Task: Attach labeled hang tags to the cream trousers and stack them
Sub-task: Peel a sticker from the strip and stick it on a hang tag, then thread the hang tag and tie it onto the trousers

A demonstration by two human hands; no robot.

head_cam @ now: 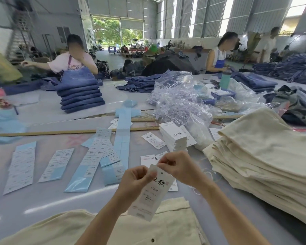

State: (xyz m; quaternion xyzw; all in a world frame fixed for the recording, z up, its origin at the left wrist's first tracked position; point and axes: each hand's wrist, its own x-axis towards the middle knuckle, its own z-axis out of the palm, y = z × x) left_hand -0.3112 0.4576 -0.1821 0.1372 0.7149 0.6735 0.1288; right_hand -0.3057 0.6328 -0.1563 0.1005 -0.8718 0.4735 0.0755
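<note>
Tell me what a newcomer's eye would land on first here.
First, the white hang tag held up at centre, pinched by the left hand and the right hand. Next, the tall stack of cream trousers at right, then the blue label strips spread over the table at left.

A tall industrial hall with grey corrugated walls (138, 7) rises behind a long, pale grey surface (42, 197). On the right wall, tall narrow windows (210, 16) let in bright daylight. At the far end a wide doorway (117, 32) stands open onto green trees (104, 29). The concrete floor (113, 59) runs from there toward the surface. A metal staircase (21, 29) climbs the left wall. A thin wooden strip (60, 133) lies across the surface.
</note>
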